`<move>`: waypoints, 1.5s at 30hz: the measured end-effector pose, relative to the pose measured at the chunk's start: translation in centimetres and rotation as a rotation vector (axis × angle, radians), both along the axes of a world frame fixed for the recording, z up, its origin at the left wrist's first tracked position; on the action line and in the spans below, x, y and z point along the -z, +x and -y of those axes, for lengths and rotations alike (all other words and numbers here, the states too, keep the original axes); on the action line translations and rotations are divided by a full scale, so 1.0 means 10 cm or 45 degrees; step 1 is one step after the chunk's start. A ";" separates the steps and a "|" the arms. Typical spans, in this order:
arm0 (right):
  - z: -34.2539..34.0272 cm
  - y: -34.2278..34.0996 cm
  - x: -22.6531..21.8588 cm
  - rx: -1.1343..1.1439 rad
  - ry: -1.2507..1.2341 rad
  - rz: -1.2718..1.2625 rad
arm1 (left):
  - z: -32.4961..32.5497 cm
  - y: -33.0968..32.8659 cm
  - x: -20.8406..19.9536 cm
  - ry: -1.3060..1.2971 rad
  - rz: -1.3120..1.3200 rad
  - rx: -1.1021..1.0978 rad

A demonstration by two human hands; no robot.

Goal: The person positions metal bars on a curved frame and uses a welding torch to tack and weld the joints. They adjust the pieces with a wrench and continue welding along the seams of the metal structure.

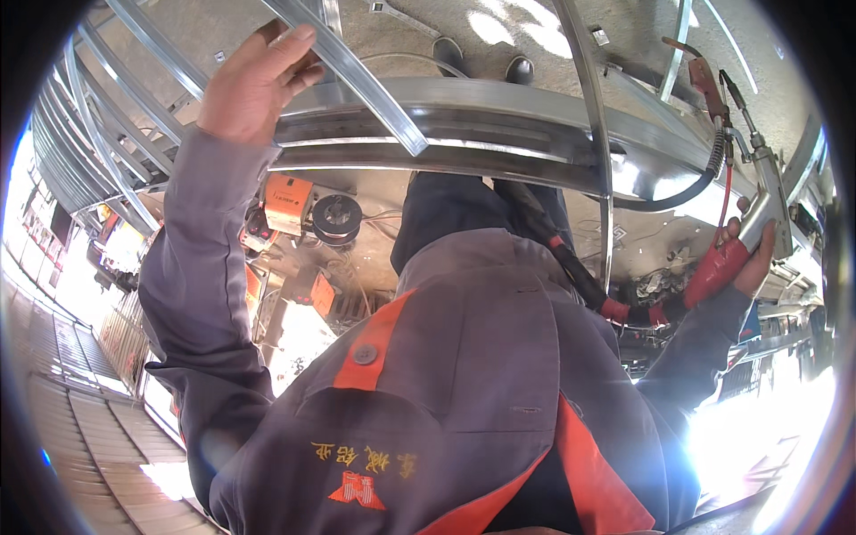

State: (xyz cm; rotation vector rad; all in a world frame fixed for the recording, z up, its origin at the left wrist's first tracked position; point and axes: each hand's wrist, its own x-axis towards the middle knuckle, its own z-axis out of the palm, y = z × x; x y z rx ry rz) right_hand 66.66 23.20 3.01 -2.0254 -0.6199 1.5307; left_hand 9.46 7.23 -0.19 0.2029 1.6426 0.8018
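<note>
My left hand [254, 85] is raised at the upper left, its fingers closed around a square silver metal bar [366, 85]. The bar slants down to the right, and its cut end hangs over a long metal beam. On the far right, my right hand [756, 259] grips a welding torch [771, 196] with a silver body and a red lower handle. Its thin nozzle points up and away from me. A thick dark cable [566, 259] with red wrapping runs from the handle across my front. Near the nozzle, a red clamp [704, 86] has a black ribbed cable.
Long metal beams [526, 111] cross in front of me, with an upright bar [596, 107] over them. Several curved metal strips [116, 98] stand at the left. An orange box [287, 203] and a black wire spool [337, 219] lie below the beams. Two shoes [519, 69] show beyond.
</note>
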 end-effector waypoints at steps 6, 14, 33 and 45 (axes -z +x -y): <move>0.01 0.05 0.03 0.123 -0.043 -0.156 | -0.08 0.04 0.06 0.006 0.097 0.123; 0.04 -0.10 0.04 0.077 0.065 0.083 | -0.13 0.09 0.06 0.012 -0.033 0.068; -0.06 0.78 0.26 -0.200 0.079 -0.448 | 0.17 -0.17 0.02 -0.105 -0.198 0.011; -0.02 -0.16 0.04 -0.120 0.077 -0.191 | 0.17 -0.11 0.00 -0.094 -0.199 0.021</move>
